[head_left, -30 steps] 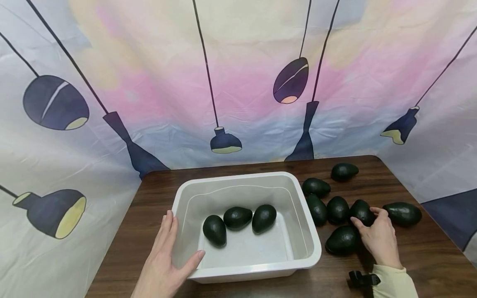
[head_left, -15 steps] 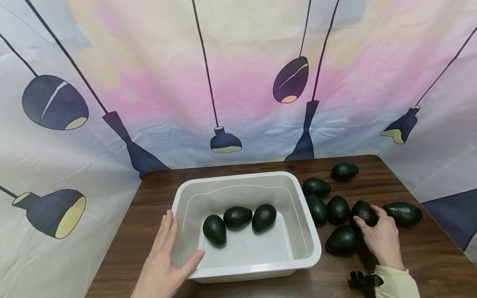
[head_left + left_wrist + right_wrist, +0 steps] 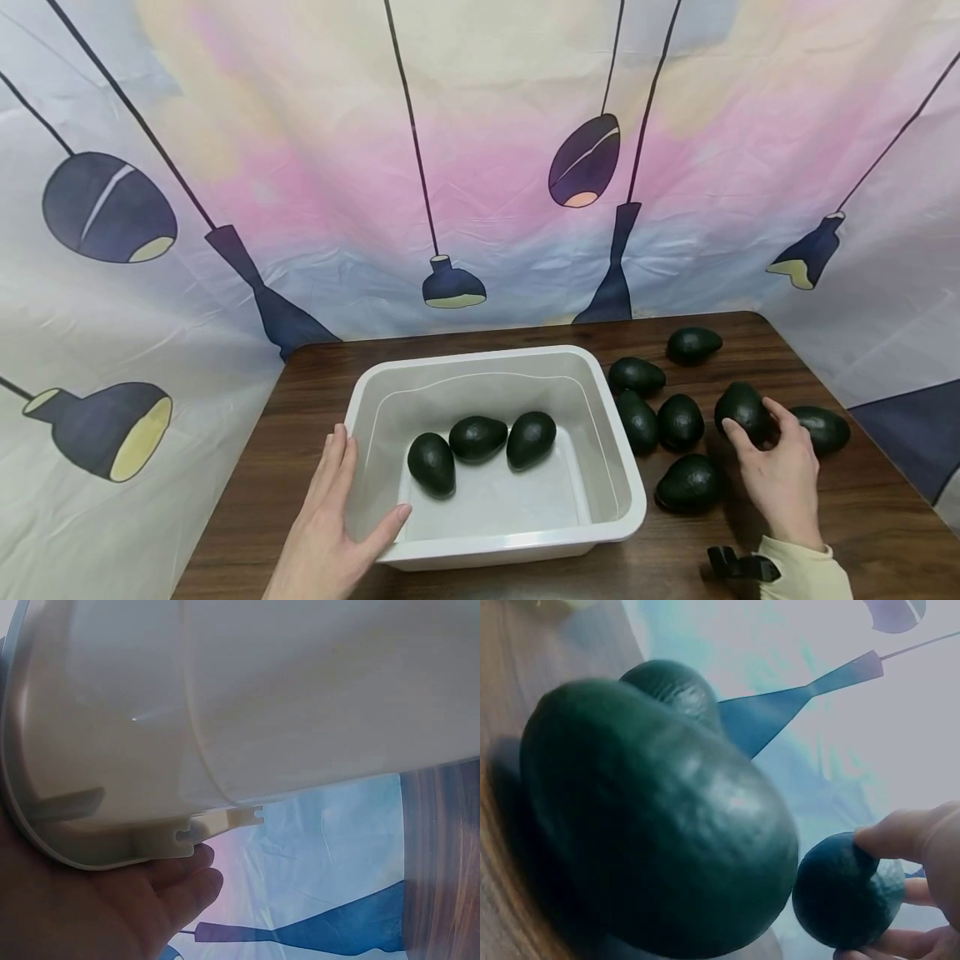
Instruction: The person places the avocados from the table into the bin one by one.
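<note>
right hand (image 3: 784, 482) has lifted avocado (image 3: 739, 408)

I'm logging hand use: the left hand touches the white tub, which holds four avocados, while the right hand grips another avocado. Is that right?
Not quite: the head view shows three avocados in the white tub, not four. The rest stands: the left hand touches the tub and the right hand grips another avocado.

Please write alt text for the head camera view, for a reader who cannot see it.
A person's right grip holds a dark green avocado near six others on a wooden table. The left grip rests against a pale bin containing three more. Behind hangs a cloth printed with lamps.
</note>
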The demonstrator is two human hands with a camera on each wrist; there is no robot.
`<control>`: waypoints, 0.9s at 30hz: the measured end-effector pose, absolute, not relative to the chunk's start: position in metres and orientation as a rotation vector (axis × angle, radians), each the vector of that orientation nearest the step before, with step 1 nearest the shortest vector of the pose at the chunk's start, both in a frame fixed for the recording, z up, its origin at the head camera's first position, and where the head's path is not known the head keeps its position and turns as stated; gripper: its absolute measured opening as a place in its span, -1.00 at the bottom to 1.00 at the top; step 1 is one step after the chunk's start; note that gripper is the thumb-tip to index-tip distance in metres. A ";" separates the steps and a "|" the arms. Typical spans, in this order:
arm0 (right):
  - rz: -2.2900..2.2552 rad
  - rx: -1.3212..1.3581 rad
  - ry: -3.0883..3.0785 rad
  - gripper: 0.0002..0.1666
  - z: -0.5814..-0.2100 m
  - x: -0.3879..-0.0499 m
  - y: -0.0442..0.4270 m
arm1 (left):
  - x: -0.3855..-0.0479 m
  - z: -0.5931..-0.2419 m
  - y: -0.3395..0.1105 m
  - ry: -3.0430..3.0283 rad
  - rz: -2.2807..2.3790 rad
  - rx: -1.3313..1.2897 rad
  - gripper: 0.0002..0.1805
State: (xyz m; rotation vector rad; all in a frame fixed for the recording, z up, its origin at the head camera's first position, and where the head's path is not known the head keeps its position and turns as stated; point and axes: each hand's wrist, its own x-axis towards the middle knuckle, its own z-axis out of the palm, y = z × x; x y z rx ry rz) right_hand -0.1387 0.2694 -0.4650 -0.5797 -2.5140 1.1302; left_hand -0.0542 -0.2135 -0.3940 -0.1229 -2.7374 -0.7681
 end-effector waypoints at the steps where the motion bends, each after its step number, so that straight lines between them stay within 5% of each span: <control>1: 1.142 -0.586 -2.497 -0.14 -0.463 -0.138 0.268 | -0.054 -0.394 -0.214 -2.739 -0.771 -0.121 0.08; 14: 1.380 -0.589 -2.201 -0.21 -0.433 -0.135 0.255 | -0.054 -0.395 -0.213 -2.731 -0.776 -0.127 0.07; 27: 1.459 -0.204 -1.869 -0.26 -0.415 -0.134 0.242 | -0.054 -0.396 -0.214 -2.713 -0.769 -0.140 0.08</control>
